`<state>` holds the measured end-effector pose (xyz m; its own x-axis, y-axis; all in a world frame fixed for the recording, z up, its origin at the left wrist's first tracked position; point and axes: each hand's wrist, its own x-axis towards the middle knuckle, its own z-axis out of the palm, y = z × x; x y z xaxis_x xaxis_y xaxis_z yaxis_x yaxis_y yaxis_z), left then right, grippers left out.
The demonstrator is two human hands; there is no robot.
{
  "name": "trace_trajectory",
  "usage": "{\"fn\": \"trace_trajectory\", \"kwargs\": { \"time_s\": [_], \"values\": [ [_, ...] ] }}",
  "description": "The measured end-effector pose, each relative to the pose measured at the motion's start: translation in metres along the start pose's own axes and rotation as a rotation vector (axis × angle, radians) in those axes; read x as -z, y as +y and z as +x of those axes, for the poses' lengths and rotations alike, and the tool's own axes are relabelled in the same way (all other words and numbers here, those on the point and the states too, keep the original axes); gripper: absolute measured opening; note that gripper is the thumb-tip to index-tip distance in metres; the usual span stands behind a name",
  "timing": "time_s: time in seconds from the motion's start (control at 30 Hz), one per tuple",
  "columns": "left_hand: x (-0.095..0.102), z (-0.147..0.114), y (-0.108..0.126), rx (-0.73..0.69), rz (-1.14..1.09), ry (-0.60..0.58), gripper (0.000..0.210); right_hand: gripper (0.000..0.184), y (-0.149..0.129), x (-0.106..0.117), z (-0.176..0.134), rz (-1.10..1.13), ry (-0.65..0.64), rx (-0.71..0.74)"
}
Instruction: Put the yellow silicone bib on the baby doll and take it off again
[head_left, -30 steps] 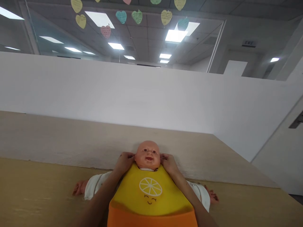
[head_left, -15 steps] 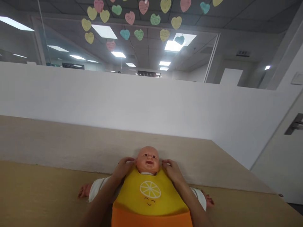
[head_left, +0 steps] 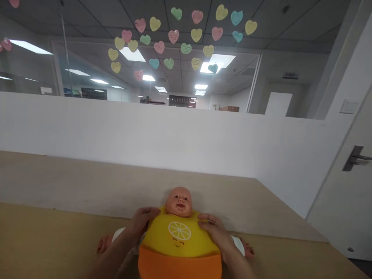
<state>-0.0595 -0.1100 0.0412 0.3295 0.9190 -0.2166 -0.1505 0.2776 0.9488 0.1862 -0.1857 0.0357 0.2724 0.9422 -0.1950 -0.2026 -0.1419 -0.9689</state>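
Note:
A bald baby doll [head_left: 179, 201] lies face up on the wooden surface, its arms in white sleeves spread to both sides. Over its chest is a yellow bib [head_left: 162, 236] with a white citrus slice, a smiling face and an orange pocket at the bottom. At the bib's upper left edge, beside the doll's shoulder, my left hand [head_left: 141, 224] is closed on the material. My right hand [head_left: 216, 229] holds the upper right edge, thumb and fingers over the yellow part. The bib's upper edge reaches the doll's chin and hides its neck.
Behind the doll runs a raised pale wooden ledge [head_left: 87, 182] against a white wall [head_left: 162, 135]. Glass above the wall carries heart-shaped notes [head_left: 196, 35]. To the right is a white door with a metal handle [head_left: 353, 158].
Both hands have moved from beside the doll's head and neck down onto the bib's upper sides. The bib now covers the collar that showed before. The view has tilted slightly upward.

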Motion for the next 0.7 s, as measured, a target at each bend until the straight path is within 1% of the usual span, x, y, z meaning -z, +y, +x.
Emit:
{"fn": "trace_trajectory", "kwargs": {
  "time_s": [0.07, 0.2, 0.3, 0.4, 0.5, 0.57, 0.6, 0.63, 0.7],
  "values": [
    [-0.002, 0.003, 0.000, -0.038, -0.036, 0.050, 0.036, 0.039, 0.002, -0.003, 0.008, 0.060, -0.020, 0.001],
    [0.000, 0.012, -0.010, -0.118, 0.025, 0.130, 0.039, 0.032, 0.013, -0.005, 0.024, -0.017, -0.027, 0.139],
    [0.002, 0.013, -0.017, -0.188, 0.099, 0.183, 0.043, 0.027, 0.022, -0.004, 0.031, -0.070, -0.008, 0.207],
    [0.002, 0.000, -0.018, -0.203, 0.177, 0.221, 0.048, 0.028, 0.021, -0.002, 0.029, -0.130, 0.018, 0.216],
    [0.007, -0.026, -0.024, -0.251, 0.310, 0.257, 0.053, 0.038, 0.015, 0.006, 0.014, -0.128, 0.045, 0.193],
    [0.013, -0.049, -0.035, -0.352, 0.433, 0.322, 0.050, 0.048, 0.014, 0.015, -0.002, -0.130, 0.095, 0.171],
    [0.016, -0.061, -0.042, -0.435, 0.512, 0.357, 0.047, 0.051, 0.015, 0.021, -0.012, -0.148, 0.132, 0.165],
    [0.019, -0.072, -0.049, -0.540, 0.601, 0.380, 0.044, 0.054, 0.019, 0.027, -0.023, -0.177, 0.171, 0.173],
    [0.023, -0.092, -0.062, -0.769, 0.794, 0.358, 0.037, 0.054, 0.029, 0.038, -0.047, -0.253, 0.232, 0.249]
  ]
}}
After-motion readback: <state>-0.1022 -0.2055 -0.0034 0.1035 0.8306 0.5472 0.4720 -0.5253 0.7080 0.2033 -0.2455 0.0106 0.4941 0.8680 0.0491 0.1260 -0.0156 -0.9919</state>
